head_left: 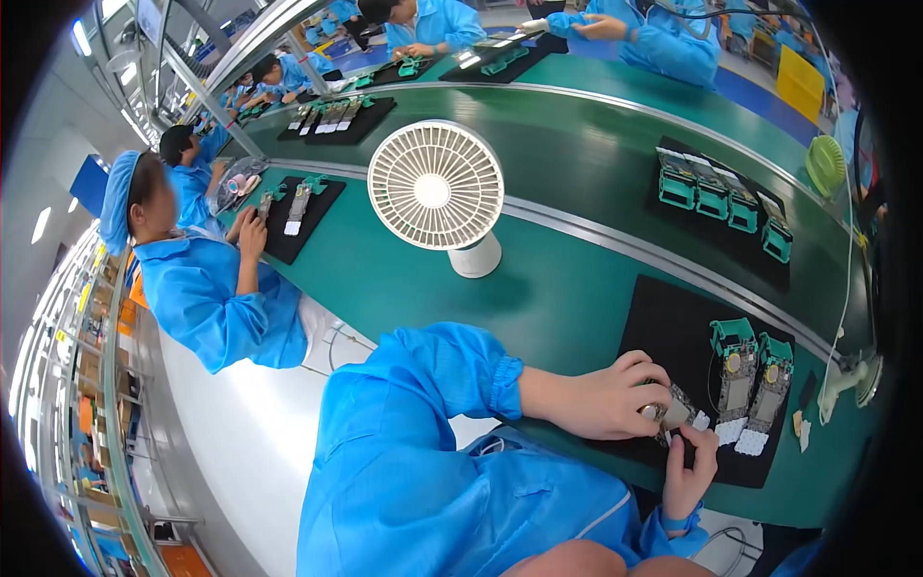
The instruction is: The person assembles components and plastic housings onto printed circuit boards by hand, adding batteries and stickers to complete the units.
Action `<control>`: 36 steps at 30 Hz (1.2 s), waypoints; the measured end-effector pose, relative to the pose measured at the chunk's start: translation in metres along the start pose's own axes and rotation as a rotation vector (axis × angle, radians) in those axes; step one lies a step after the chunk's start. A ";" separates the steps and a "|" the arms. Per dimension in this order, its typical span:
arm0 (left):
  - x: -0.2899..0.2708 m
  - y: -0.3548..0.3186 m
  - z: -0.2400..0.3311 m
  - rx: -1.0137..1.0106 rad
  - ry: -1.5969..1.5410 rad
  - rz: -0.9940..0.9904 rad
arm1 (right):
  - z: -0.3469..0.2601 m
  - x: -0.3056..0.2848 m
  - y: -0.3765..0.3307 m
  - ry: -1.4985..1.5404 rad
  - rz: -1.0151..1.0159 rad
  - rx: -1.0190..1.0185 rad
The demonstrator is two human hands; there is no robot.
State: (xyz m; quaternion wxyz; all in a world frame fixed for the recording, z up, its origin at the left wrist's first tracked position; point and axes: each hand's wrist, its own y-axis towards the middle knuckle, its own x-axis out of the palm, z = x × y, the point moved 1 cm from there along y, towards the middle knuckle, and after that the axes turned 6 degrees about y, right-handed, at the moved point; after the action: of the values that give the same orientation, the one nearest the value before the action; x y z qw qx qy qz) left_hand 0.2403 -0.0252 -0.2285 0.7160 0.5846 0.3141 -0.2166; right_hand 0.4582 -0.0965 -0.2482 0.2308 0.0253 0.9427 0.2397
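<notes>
My left hand (620, 396) reaches in from the left with its fingers bent over a circuit board (677, 412) on the black mat (663, 317). My right hand (690, 466) pinches the near end of the same board; a small white piece shows at its fingertips, too small to name. A round silvery part sits on the board beside my left fingers, which hide much of it. Just right of my hands lie two similar boards (736, 377) (771, 392), each with a green plastic holder at its far end and a white block at its near end.
A white fan (436, 188) stands on the green bench left of my hands. Beyond the metal rail, a black tray (721, 216) of boards in green holders lies on the conveyor (567, 163). A co-worker (207, 279) sits at left; a small clip fan (860, 385) is at right.
</notes>
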 end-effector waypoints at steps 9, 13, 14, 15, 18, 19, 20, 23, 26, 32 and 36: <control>0.002 0.000 -0.001 -0.008 -0.001 -0.035 | 0.003 -0.002 -0.002 0.034 -0.029 0.076; 0.005 0.000 -0.004 -0.008 0.005 -0.040 | 0.004 -0.003 0.000 0.045 -0.029 0.098; 0.005 0.001 -0.004 -0.005 0.007 -0.039 | 0.004 -0.003 0.000 0.037 -0.031 0.098; 0.004 0.001 -0.004 -0.007 0.013 -0.046 | 0.004 -0.003 0.000 0.029 -0.030 0.098; 0.004 0.000 -0.002 -0.005 0.022 -0.052 | 0.007 0.001 0.000 0.036 0.022 0.038; 0.003 0.000 -0.001 -0.010 0.021 -0.051 | 0.006 0.002 0.000 0.033 0.031 0.031; 0.002 -0.001 -0.001 -0.007 0.025 -0.055 | 0.006 0.002 0.000 0.032 0.029 0.023; 0.004 -0.003 -0.002 -0.045 -0.019 -0.070 | 0.001 0.002 0.001 0.020 0.034 0.014; -0.004 0.000 0.004 -0.226 -0.045 -0.043 | 0.001 0.001 0.000 0.048 0.063 0.009; -0.002 0.005 0.000 -0.379 0.019 -0.260 | 0.002 -0.005 -0.002 0.020 0.172 0.017; -0.016 0.020 -0.025 -0.249 -0.103 -0.371 | -0.004 -0.011 0.005 -0.127 0.155 0.001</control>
State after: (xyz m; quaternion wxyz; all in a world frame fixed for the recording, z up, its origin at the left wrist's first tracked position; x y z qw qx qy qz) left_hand 0.2376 0.0027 -0.2066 0.7454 0.4122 0.4038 -0.3337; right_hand 0.4657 -0.0952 -0.2378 0.2708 0.1134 0.9214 0.2545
